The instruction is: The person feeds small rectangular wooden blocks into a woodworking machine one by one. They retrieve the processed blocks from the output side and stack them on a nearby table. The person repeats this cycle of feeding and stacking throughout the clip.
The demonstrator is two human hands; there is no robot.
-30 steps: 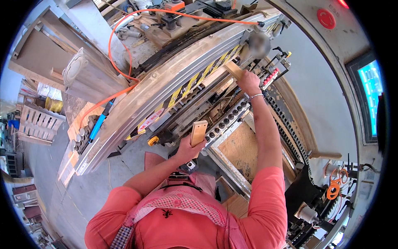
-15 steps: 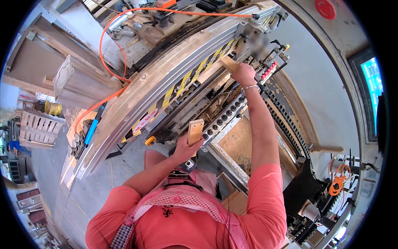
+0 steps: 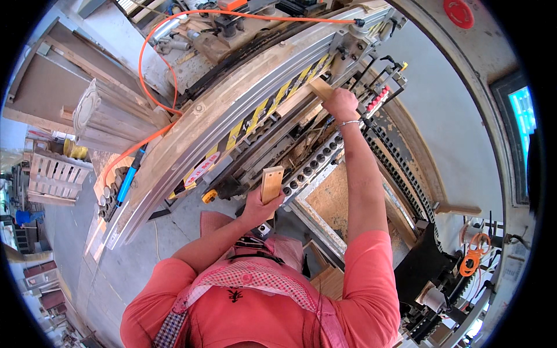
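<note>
My left hand is closed around a short, pale wooden block that stands up from the fist. Small dark holes show near the block's top end. Farther off, my right arm reaches out over the machine. The fingers of my right hand are wrapped round the end of a wooden piece, next to a long wooden strip lying along the machine bed. Whether piece and strip touch, I cannot tell. Between the hands runs a rail with a row of black round fittings.
A yellow-and-black striped guard lines the long metal beam. An orange hose loops over the beam. Red-tipped fittings sit right of my right hand. Below the machine is a sawdust-covered panel. A screen and red button are at right.
Both hands keep their holds on the wood and stay in nearly the same places. The view has shifted very slightly. A blue patch at the far left looks a little different.
</note>
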